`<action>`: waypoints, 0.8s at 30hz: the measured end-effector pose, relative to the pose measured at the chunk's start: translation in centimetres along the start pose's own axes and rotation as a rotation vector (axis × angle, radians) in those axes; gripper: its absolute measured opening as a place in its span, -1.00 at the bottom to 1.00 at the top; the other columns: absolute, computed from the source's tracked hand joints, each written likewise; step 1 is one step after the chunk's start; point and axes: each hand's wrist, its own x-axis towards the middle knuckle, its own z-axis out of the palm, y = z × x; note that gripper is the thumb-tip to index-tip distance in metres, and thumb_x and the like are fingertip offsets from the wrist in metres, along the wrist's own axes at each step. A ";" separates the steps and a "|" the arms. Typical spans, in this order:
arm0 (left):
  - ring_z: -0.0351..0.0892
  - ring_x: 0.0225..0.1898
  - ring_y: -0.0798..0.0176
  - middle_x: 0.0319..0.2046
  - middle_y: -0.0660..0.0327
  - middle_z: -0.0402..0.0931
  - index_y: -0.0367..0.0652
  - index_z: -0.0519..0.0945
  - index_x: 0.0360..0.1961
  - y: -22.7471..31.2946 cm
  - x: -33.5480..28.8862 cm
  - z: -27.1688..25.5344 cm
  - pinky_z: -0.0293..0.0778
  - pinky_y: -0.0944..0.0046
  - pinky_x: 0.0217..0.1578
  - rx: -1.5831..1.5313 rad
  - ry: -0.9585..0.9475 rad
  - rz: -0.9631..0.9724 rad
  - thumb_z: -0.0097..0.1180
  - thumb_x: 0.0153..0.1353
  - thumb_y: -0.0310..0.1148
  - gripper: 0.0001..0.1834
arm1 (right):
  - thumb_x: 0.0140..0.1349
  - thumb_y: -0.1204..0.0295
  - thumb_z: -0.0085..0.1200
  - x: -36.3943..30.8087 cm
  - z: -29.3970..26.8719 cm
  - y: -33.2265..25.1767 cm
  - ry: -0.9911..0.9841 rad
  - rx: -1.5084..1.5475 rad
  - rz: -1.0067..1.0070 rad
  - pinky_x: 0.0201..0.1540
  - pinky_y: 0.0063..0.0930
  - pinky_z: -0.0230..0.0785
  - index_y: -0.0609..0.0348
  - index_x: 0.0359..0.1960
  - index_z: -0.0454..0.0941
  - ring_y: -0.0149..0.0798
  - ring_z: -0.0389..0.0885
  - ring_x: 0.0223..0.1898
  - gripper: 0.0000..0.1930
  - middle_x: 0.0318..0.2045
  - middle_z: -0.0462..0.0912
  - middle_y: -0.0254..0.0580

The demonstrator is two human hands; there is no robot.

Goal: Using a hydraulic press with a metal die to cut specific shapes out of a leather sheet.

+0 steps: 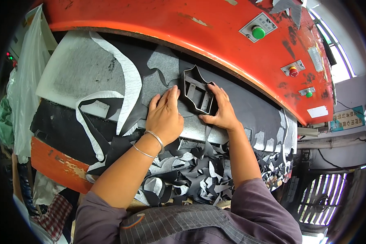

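My right hand [222, 112] grips the near right side of a cutting die [191, 86], a dark metal frame with a shaped outline and crossbars inside. The die stands on a dark, leather-like sheet [248, 106]. Just left of the die, my left hand [165, 116] lies palm down on the sheet, fingers stretched out and holding nothing. Beyond it are grey shapes [162, 63] with curved outlines; whether they are cut pieces or holes, I cannot tell. A long pale curved strip [130, 77] lies farther left, on a worn whitish cutting board [77, 61].
A scraped orange press [171, 18] spans the far side, with a large green button [258, 32], a red button [293, 71] and a smaller green button [309, 94]. Black and grey offcuts [191, 175] heap along the near edge. Clear plastic sheeting [32, 73] hangs at left.
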 end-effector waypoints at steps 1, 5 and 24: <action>0.19 0.30 0.10 0.21 0.04 0.34 -0.37 0.01 0.30 0.0 0.1 0.0 -0.09 0.01 0.31 0.019 -0.007 0.001 -0.02 0.04 -0.47 -0.23 | -0.35 0.09 0.34 0.0 0.0 0.0 0.000 -0.008 -0.009 0.38 0.00 -0.14 0.18 0.25 0.23 0.07 0.20 0.31 0.00 0.21 0.32 0.13; 0.12 0.34 0.14 0.23 0.04 0.31 -0.40 0.01 0.30 -0.1 0.3 0.0 -0.12 0.00 0.31 0.077 -0.055 -0.009 -0.03 0.04 -0.46 -0.23 | -0.33 0.09 0.32 0.3 0.3 -0.2 0.003 -0.023 -0.024 0.39 0.01 -0.14 0.19 0.24 0.23 0.08 0.20 0.31 -0.01 0.20 0.33 0.14; 0.24 0.28 0.09 0.20 0.06 0.36 -0.25 0.08 0.31 3.8 -0.2 -0.7 -0.04 0.01 0.31 0.150 -0.005 -0.043 0.09 0.03 -0.38 -0.20 | -0.12 -0.03 0.27 -2.7 -2.2 -0.7 0.014 -0.069 0.008 0.38 -0.02 -0.13 0.10 0.36 0.06 0.06 0.14 0.34 0.01 0.25 0.27 0.12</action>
